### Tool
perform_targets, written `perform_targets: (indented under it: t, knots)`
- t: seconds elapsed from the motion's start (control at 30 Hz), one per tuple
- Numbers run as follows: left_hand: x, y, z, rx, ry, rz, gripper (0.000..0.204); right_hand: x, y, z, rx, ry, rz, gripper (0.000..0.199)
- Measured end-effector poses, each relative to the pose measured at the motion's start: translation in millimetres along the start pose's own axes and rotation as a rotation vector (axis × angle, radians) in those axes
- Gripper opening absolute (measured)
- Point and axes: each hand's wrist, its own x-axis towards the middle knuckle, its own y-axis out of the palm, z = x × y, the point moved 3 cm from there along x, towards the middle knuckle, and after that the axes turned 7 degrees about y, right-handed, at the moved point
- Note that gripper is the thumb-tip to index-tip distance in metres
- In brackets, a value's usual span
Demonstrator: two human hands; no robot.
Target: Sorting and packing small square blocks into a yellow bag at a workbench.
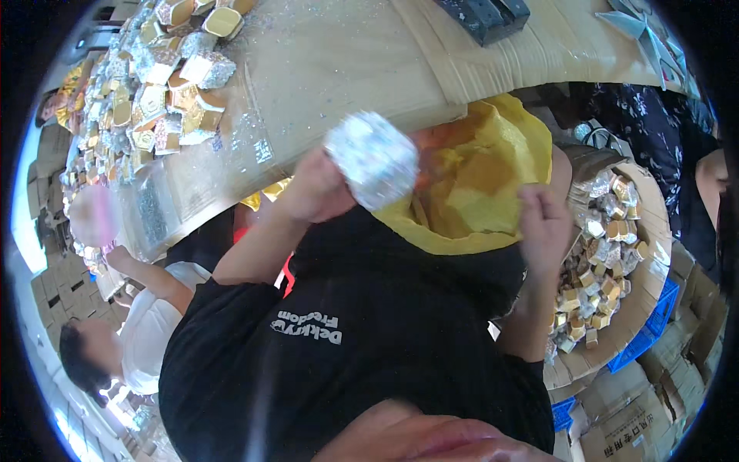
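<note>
From my remote seat, closest in view is the black shirt (pixel 331 385), and just beyond it, here's the left hand (pixel 317 186), fingers wrapped around the lower left side of a shiny clear-wrapped bundle (pixel 373 160). That bundle is up above the left rim of the yellow bag (pixel 431 245), tilted and blurred. I'd want a firm, even grip here, fingers spread under the weight, since slick plastic could slide.

Over to the right hand (pixel 545 227): fingers curled in beside the bag's right rim. I can't tell whether they pinch anything. If they have the rim, good; a steady mouth on that bag makes handling easier.

Off to the right, there's a round tub (pixel 653 231) full of small gold blocks (pixel 600 289); I'd keep that elbow clear of it. Ahead, the covered table (pixel 331 69), wrapped gold pieces (pixel 177 100) heaped on its left, a dark block (pixel 493 19) at the far edge. Left, a co-worker in white (pixel 158 339).
</note>
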Motion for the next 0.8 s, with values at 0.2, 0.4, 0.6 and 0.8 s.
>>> perform_targets:
  t: [0.2, 0.4, 0.6, 0.8]
  knots:
    - [38.7, -34.6, -153.3, -0.531, 0.322, -0.056, 0.11, 40.2, -140.0, -42.7, -0.879, 0.107, -0.618, 0.042]
    - [47.0, -29.2, -112.6, -0.072, -0.018, -0.007, 0.078, 52.3, -180.8, -169.3, -1.073, 0.52, -0.281, 0.042]
    - [55.7, 8.0, -59.1, 0.044, -0.088, -0.132, 0.057, 85.4, -191.7, -215.2, -1.003, 0.731, -0.494, 0.047]
    - [48.7, 7.2, -61.7, 0.121, -0.047, -0.127, 0.051, 92.9, -185.0, -222.6, -0.984, 0.664, -0.702, 0.039]
